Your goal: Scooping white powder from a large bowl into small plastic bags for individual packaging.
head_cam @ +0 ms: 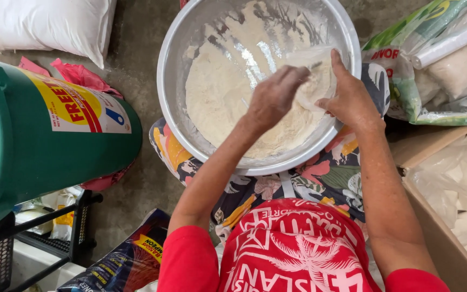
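A large steel bowl [177, 59] rests on my lap, part filled with pale flour [217, 103]. Over its right half my right hand [349, 97] holds a clear plastic bag [312, 67] that has flour in it. My left hand [274, 97] is beside it, fingers bunched and dusted with flour, reaching into the mouth of the bag. Whether those fingers pinch flour or the bag's edge is hidden.
A green plastic bin [39, 146] stands at the left. A white sack [49, 24] lies at top left. Printed packets [433, 70] lie at the right above a cardboard box [449, 232] holding plastic bags. A black crate [39, 243] sits at bottom left.
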